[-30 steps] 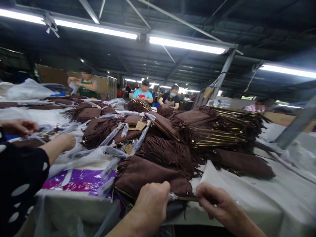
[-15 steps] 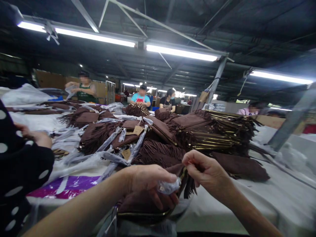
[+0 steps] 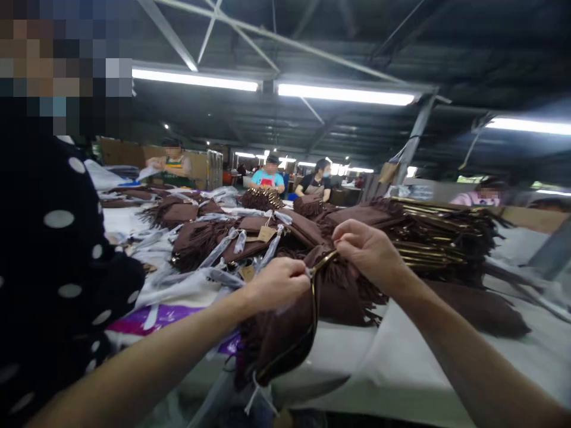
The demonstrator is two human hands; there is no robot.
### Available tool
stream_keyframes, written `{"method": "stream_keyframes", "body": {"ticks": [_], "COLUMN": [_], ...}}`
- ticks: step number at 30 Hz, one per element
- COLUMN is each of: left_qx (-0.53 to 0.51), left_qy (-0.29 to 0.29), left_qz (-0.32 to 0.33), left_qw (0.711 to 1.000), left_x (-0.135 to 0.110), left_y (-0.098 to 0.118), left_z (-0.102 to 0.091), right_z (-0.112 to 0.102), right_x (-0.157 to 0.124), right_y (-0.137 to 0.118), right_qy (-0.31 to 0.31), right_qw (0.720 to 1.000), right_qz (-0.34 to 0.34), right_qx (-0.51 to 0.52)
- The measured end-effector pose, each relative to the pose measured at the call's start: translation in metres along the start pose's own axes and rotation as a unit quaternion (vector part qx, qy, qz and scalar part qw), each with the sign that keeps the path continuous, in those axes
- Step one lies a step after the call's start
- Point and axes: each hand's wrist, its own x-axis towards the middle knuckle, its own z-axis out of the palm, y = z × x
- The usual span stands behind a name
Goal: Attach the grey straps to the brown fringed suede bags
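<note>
A dark brown fringed bag (image 3: pixel 288 336) with a gold zipper hangs between my hands at the table's front edge. My left hand (image 3: pixel 282 284) is closed on the bag's upper edge beside the zipper. With fingertips pinched, my right hand (image 3: pixel 370 254) grips the far end of the zipper edge, which is pulled taut between the hands. The zipper line curves down the bag's side, and a white tie (image 3: pixel 253 392) dangles from its lower end. Behind the hands lie more brown fringed bags (image 3: pixel 196 241), one carrying a tan paper tag (image 3: pixel 266 233).
A tall stack of brown bags with gold zippers (image 3: pixel 439 238) stands at the right on the white-covered table (image 3: pixel 414 351). Purple plastic (image 3: pixel 156 318) lies at the left. Close on my left is a person in a dotted dark sleeve (image 3: pixel 66 255); several others work across the table.
Both hands have risen with the bag, which now hangs more upright. My left hand has turned over from a clear plastic-wrapped piece to the zipper edge. The dotted-sleeved person appears larger at left.
</note>
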Motion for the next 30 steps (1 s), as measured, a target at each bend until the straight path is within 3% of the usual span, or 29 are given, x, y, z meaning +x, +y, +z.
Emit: {"method": "stream_keyframes", "body": {"ticks": [2, 4, 7, 11, 14, 18, 21, 23, 26, 28, 30], "left_qx": [0.122, 0.201, 0.248, 0.29, 0.231, 0.084, 0.013, 0.044, 0.206, 0.288, 0.276], "left_qy": [0.02, -0.001, -0.038, -0.049, -0.078, -0.156, -0.194, -0.178, -0.104, -0.067, -0.055], "left_qz": [0.032, 0.023, 0.004, 0.01, 0.024, -0.019, -0.039, -0.017, 0.021, 0.003, -0.014], "left_qw": [0.992, 0.979, 0.968, 0.956, 0.969, 0.984, 0.98, 0.983, 0.973, 0.955, 0.96], "left_x": [-0.009, -0.017, -0.025, -0.027, -0.022, -0.006, 0.002, 0.0, -0.009, -0.012, -0.009], "left_y": [-0.004, -0.007, -0.008, -0.004, -0.006, -0.014, -0.011, -0.004, 0.005, 0.005, 0.002], "left_z": [0.0, 0.001, -0.001, -0.011, -0.02, -0.031, -0.04, -0.043, -0.038, -0.034, -0.035], "right_z": [-0.008, -0.02, -0.039, -0.053, -0.051, -0.045, -0.049, -0.053, -0.051, -0.046, -0.042], "right_x": [-0.004, -0.009, -0.014, -0.017, -0.018, -0.018, -0.016, -0.015, -0.015, -0.015, -0.016], "right_y": [0.008, 0.014, 0.02, 0.024, 0.018, -0.003, -0.008, -0.003, 0.008, 0.009, 0.003], "right_qy": [0.006, 0.04, 0.085, 0.079, 0.07, 0.006, 0.027, 0.059, 0.061, 0.039, 0.025], "right_qw": [0.999, 0.997, 0.993, 0.993, 0.995, 0.998, 0.998, 0.997, 0.996, 0.998, 0.998], "right_qz": [0.042, 0.061, 0.087, 0.082, 0.078, 0.056, 0.036, 0.042, 0.05, 0.042, 0.023], "right_qx": [0.022, 0.018, 0.01, 0.012, 0.004, -0.021, -0.043, -0.038, -0.032, -0.037, -0.043]}}
